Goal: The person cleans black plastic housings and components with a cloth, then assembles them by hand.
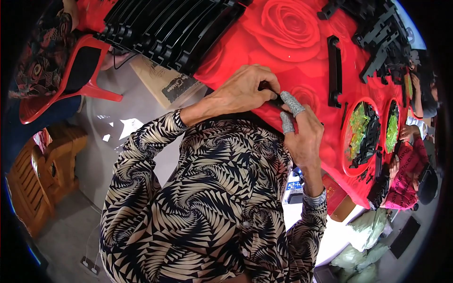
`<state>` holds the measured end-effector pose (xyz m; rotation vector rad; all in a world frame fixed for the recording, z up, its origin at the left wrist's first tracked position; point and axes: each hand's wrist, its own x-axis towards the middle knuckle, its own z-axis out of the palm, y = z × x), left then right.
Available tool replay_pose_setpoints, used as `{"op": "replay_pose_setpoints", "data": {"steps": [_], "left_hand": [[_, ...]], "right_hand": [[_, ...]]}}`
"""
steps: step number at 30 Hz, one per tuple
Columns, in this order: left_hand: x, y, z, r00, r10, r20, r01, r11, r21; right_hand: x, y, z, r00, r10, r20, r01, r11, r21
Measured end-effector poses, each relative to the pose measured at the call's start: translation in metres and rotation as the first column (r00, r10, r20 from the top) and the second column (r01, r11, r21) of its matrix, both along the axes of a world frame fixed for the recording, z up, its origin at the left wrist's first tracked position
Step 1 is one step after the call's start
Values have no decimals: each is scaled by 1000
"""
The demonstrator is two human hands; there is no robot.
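1. Left hand (247,87) and right hand (306,134) meet, fingertips pinching a small black part (278,101) between them, over the table (264,52).
2. The part seems light and stiff; its ends offer the likeliest hold.
3. Right of the hands, one basket (357,174) contains yellow-green pieces (358,123) and black strips (370,141); another basket (399,111), green pieces (391,128).

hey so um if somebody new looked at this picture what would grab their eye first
Probably the bright red rose-print tablecloth, spread across the upper middle and right, with a row of long black parts at its upper left. Near the centre, the left hand and right hand, with grey finger covers, meet at a small dark piece. Yellow-green pieces glow in red trays at the right.
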<state>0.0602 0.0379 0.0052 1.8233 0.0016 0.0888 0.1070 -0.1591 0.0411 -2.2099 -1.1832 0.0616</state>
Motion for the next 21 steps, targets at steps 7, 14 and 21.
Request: {"op": "replay_pose_setpoints", "data": {"steps": [7, 14, 21], "left_hand": [[-2, -4, -7, 993, 84, 84, -79, 995, -60], [-1, -7, -3, 982, 136, 128, -137, 991, -2], [-5, -7, 1, 992, 112, 57, -110, 993, -48]], "right_hand": [[6, 2, -7, 989, 71, 131, -72, 997, -2], [4, 1, -6, 986, 78, 149, -76, 997, -18], [-1, -2, 15, 997, -71, 14, 68, 987, 148]]}}
